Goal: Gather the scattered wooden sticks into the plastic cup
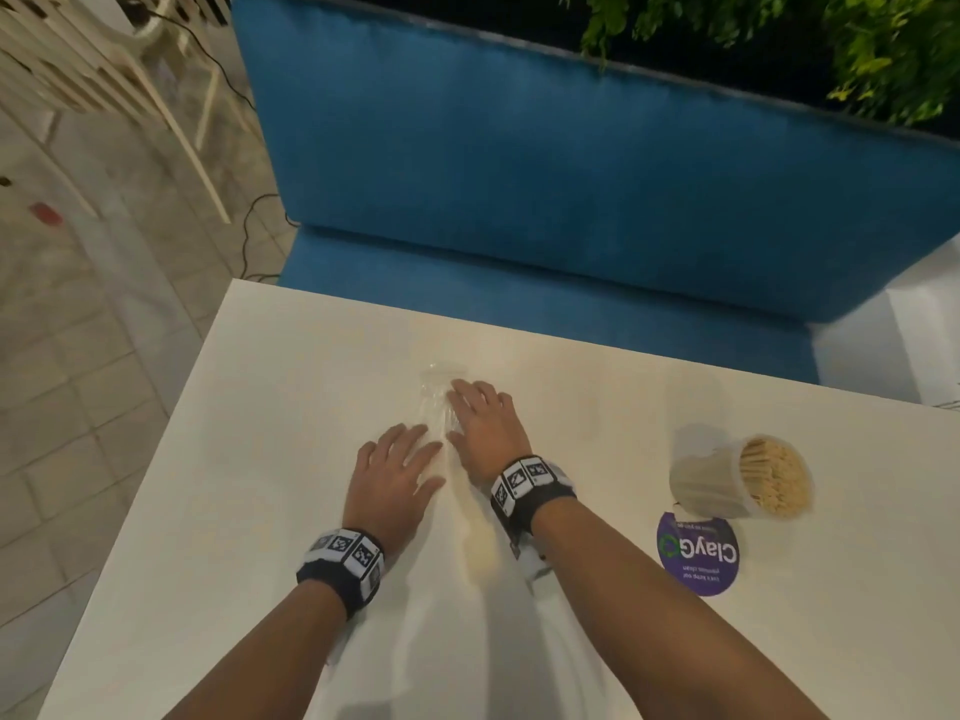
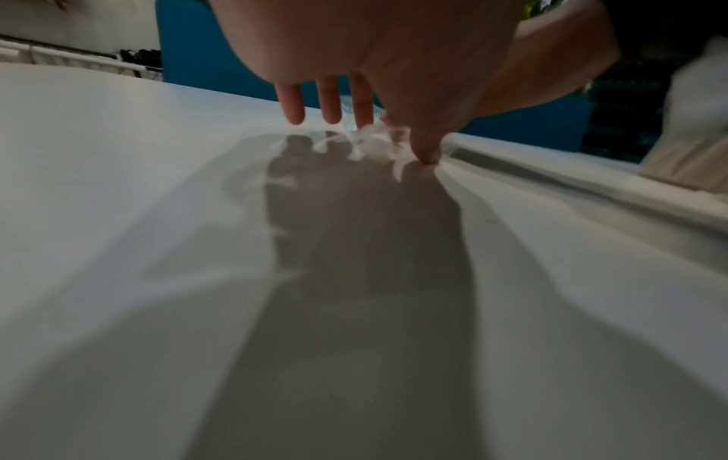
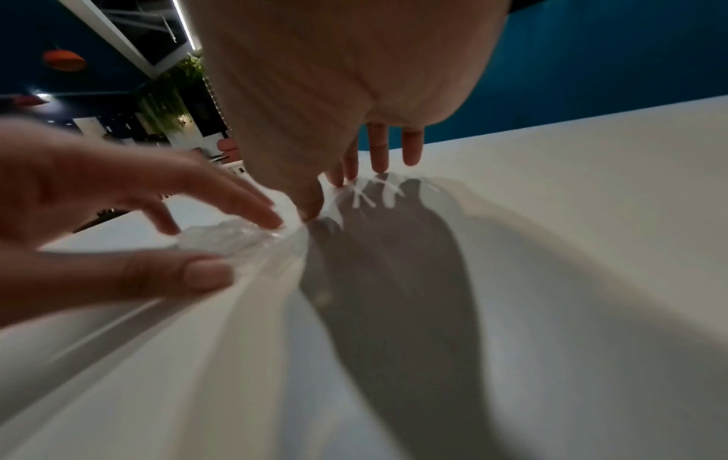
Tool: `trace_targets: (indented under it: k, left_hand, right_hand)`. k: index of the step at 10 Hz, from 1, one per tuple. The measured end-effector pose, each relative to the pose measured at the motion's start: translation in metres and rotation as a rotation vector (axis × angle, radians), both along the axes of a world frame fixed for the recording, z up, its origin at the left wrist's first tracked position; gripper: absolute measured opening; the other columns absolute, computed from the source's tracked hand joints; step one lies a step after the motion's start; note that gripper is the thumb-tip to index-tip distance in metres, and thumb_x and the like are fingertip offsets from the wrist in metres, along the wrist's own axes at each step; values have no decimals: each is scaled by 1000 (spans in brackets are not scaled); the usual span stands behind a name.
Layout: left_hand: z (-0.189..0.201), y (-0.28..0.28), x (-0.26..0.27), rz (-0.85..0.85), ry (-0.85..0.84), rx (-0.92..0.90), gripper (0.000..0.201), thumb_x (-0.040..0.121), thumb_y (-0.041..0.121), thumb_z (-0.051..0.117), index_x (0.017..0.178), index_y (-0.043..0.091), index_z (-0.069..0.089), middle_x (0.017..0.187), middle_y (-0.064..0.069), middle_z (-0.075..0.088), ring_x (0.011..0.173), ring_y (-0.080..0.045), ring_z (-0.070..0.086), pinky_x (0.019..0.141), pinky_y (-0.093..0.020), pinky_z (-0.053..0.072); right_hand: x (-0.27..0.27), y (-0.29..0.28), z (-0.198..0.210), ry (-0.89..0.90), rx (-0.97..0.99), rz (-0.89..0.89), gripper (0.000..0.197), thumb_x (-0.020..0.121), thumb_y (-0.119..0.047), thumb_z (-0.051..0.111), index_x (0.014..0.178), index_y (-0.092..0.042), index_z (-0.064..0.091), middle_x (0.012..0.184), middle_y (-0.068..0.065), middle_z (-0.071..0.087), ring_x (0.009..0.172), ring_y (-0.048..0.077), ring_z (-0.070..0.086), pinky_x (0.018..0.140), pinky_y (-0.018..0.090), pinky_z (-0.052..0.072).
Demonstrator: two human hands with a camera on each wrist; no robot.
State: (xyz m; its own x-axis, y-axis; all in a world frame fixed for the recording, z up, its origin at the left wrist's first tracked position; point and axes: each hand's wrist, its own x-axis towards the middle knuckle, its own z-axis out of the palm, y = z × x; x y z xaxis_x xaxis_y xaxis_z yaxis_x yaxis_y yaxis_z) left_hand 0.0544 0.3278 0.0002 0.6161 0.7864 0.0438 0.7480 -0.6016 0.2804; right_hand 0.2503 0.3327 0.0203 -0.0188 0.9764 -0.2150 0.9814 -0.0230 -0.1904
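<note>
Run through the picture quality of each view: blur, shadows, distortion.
Head view: motion-smeared, the clear plastic cup barely readable between left hand and right hand; straight edges bow. Left wrist: soft, long hand shadow across the table. Right wrist: left hand blurred, shadow again.

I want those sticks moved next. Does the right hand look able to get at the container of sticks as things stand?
Probably yes: the right hand is open and holds nothing, and only bare table lies between it and the container of sticks.

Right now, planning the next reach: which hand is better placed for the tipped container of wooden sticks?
The right hand: the tipped translucent container of wooden sticks lies to its right on the white table; the left hand is farther.
</note>
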Motion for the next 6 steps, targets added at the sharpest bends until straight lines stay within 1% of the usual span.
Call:
trace_targets:
  k: [1,2,3,4,5,6]
  left_hand:
    - [-1,5,-6,-6,31,-42,54,94,53,58,140,25,58,153,2,49,141,-28,42,110,-48,36]
    - [5,9,-4,-3,2,-62,52,92,51,61,135,23,62,150,0,52,139,-28,44,110,-47,37]
    - [9,11,-3,9,-5,-89,46,93,47,60,133,23,63,148,-1,52,136,-26,44,109,-45,38]
    - [15,10,-5,10,-34,-82,39,93,40,60,128,22,66,145,-4,53,129,-28,48,102,-46,42]
    - [25,1,-4,66,-60,-40,33,91,34,56,120,22,67,132,-4,58,115,-29,52,91,-45,44]
    - [26,-18,-3,107,-95,-35,30,89,33,53,111,20,68,112,-5,61,99,-29,56,84,-44,45]
  right_hand:
    - [1,8,4,8,-33,-35,61,97,-36,64,151,-16,43,162,1,34,141,28,33,113,44,35]
    - [1,12,9,60,-68,-46,64,97,-34,65,152,-14,40,165,0,28,143,28,31,113,45,36]
    - [1,4,18,186,14,-125,53,97,-23,61,147,-13,46,163,0,33,137,26,36,109,43,39]
    - [3,-24,26,357,159,-287,35,96,-14,56,130,-13,63,146,3,51,124,24,47,104,38,41]
    - [15,-84,26,574,173,-559,24,97,-9,53,111,-17,71,121,0,63,105,14,59,95,21,45]
    - [41,-173,26,669,90,-785,25,98,-6,55,101,-21,75,100,-4,73,80,-5,62,74,3,42]
